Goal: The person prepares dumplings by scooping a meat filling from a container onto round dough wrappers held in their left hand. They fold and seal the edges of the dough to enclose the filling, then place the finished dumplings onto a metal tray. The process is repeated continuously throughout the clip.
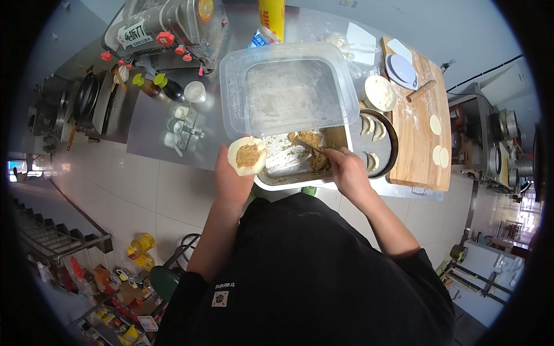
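Observation:
On my left hand point(233, 184) lies a round dough wrapper point(255, 147) with brown minced filling point(248, 155) spread on its middle. My right hand point(347, 168) grips a thin spreading tool point(308, 146), whose far end touches the filling in a metal tray point(281, 187). A translucent plastic lid point(233, 99) covers the far part of that tray. To the right, a round lined steamer point(394, 147) holds several folded dumplings point(379, 129). Flat dough wrappers point(435, 124) lie on the floured wooden board point(417, 160).
A rolling pin point(421, 91) and a kitchen scale point(401, 69) are on the board, with a bowl of white contents point(380, 94) beside it. Seasoning containers point(175, 126), green-capped bottles point(166, 86) and a dough machine point(169, 34) stand at left. A stool point(164, 283) is on the floor.

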Action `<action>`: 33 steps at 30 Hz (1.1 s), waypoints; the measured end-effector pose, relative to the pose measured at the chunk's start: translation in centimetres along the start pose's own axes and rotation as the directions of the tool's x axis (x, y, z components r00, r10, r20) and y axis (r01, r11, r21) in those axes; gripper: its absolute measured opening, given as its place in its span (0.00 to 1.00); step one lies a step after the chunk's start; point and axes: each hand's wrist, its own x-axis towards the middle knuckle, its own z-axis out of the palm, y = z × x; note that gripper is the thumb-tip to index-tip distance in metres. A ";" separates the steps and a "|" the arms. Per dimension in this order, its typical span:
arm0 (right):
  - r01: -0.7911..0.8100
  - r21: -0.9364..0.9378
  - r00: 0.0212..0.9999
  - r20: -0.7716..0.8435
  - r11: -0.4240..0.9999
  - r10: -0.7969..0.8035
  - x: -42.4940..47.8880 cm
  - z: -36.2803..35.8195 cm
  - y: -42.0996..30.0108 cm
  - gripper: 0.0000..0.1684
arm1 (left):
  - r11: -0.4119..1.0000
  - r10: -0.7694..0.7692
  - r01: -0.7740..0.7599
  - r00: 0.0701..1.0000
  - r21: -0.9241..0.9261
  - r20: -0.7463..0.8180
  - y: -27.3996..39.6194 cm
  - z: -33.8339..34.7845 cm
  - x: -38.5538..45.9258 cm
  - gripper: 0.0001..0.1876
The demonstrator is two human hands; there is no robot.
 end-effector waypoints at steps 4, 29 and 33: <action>-0.043 -0.210 0.991 0.117 0.977 0.069 2.5 2.9 1.3 0.14 | 1.000 0.008 -0.008 1.000 0.016 -0.016 0.3 -0.2 -0.4 0.33; -0.353 0.337 0.869 0.464 0.873 0.172 4.9 5.8 4.3 0.14 | 0.998 0.049 -0.048 0.998 -0.043 0.025 1.1 -2.8 0.3 0.31; -0.366 0.409 0.866 0.478 0.836 0.146 4.1 1.8 2.0 0.13 | 0.997 0.059 -0.058 0.998 -0.058 0.013 1.0 -2.9 0.4 0.31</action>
